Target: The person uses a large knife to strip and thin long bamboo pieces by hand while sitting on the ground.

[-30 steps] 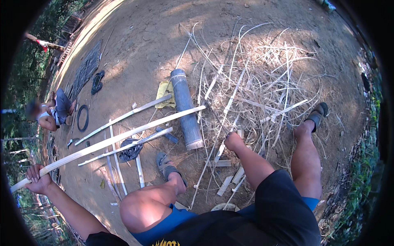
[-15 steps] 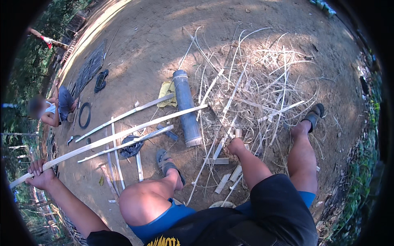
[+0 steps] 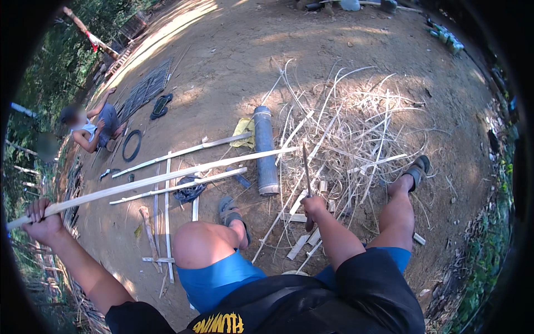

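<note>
My left hand [image 3: 44, 224] is closed round the near end of a long pale split-bamboo strip [image 3: 172, 175]. The strip slants across to the right, and its far end passes over a dark grey cylinder [image 3: 266, 142] lying on the ground. In my right hand [image 3: 315, 208] is a long knife [image 3: 307, 173], gripped by its handle, with the narrow blade pointing away from me. The blade's tip is close to the strip's far end; I cannot tell whether they touch. Thin curled shavings [image 3: 361, 122] lie heaped beyond and right of the knife.
More pale strips [image 3: 183, 150] lie left of the cylinder, near a black plastic bag [image 3: 189, 191] and a yellow sheet [image 3: 243, 133]. Short cut pieces [image 3: 298, 246] are between my feet. A person [image 3: 92, 131] squats at far left beside a black ring [image 3: 132, 146].
The knife has swung from slanting up-left to nearly straight away from me. My left hand has shifted slightly with the strip. The view has tilted, showing more ground at the far side.
</note>
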`<state>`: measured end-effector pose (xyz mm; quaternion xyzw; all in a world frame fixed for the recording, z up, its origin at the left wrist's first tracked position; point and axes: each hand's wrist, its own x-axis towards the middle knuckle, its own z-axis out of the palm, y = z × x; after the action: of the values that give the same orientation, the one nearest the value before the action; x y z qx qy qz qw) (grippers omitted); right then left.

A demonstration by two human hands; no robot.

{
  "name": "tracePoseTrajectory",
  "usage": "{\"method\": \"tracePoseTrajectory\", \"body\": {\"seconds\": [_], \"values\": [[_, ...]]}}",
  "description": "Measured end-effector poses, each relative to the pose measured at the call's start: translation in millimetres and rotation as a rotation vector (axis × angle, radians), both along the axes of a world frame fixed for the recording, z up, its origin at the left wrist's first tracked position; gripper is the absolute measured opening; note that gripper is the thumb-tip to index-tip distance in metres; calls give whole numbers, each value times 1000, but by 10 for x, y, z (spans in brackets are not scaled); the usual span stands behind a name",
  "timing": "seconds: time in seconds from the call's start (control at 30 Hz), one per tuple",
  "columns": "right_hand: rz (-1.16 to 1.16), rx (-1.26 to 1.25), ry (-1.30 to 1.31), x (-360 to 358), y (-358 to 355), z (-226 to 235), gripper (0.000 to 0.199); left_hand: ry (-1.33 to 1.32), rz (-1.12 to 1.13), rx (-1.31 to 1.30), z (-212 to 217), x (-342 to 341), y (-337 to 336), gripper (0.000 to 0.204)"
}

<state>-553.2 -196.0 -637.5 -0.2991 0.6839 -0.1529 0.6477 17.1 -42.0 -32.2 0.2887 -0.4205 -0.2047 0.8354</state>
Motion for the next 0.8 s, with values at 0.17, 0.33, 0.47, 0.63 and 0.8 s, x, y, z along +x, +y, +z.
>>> {"method": "tracePoseTrajectory", "body": {"seconds": [0.17,0.33,0.47,0.63,0.8], "values": [[-233,-44,-109,-255,379,98,12,147,-42,-207,-610,-1544,-863,68],[-99,-64,-115,-302,629,424,9,132,96,-307,-723,-1908,-1236,77],[-63,-83,-92,-382,735,660,11,318,320,-244,-975,-1975,-994,77],[-6,-59,-67,-429,885,688,15,377,414,-250,-1191,-1951,-429,73],[173,-151,113,-431,931,630,16,349,524,-309,-1131,-1830,34,72]]}}
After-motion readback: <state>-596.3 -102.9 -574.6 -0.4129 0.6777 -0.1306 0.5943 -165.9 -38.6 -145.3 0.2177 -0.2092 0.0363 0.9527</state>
